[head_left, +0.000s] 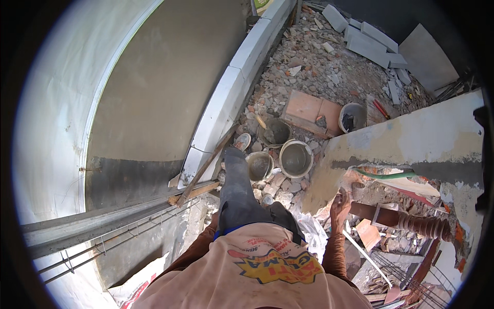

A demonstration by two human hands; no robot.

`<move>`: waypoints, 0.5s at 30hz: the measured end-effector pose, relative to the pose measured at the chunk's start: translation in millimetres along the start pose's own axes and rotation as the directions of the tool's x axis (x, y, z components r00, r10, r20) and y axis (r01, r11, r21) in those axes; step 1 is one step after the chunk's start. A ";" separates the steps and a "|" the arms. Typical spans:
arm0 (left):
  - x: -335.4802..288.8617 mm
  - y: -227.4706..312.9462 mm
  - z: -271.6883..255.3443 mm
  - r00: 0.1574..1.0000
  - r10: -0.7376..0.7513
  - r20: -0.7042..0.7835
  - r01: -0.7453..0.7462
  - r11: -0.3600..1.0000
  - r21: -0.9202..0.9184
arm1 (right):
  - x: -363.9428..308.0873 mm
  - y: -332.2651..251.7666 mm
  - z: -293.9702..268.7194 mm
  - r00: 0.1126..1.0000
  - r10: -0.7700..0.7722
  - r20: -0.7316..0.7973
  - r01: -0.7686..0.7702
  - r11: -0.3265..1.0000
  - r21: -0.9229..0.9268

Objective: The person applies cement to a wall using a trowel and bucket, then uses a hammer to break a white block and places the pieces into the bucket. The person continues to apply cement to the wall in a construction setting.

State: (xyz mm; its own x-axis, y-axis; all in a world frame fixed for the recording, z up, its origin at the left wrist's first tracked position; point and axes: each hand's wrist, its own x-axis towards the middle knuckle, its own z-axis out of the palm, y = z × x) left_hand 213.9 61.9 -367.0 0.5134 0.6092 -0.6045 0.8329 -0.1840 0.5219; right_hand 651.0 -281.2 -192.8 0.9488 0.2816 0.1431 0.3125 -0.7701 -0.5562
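My right hand is at the broken edge of the plastered wall, with its fingers bent against that edge. A brown ribbed pipe lies just to its right in the wall's opening. Of my left hand only a small part shows beside my dark trouser leg; its fingers are hidden. That leg stretches forward between the white block wall and the buckets. In front of me stand a bucket of grey water, a smaller bucket and a dark tub with a wooden-handled tool.
Rubble covers the ground ahead. A low white block wall runs along the left, with a wooden plank leaning on it. Terracotta tiles, another bucket and white blocks lie farther off. Steel rods cross at left.
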 end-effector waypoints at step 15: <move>318.7 125.5 -203.5 0.935 0.017 0.355 -0.121 0.955 0.270 | 326.8 -120.4 -70.4 0.675 -0.008 -0.737 -0.686 0.359 -0.632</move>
State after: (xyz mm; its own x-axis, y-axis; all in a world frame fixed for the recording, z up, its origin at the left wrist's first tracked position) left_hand 440.0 389.9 -371.6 0.5678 0.2921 -0.7696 0.7895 -0.4579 0.4087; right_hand 926.8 -136.7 -21.4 0.6725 -0.2259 0.7048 -0.5097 -0.8318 0.2197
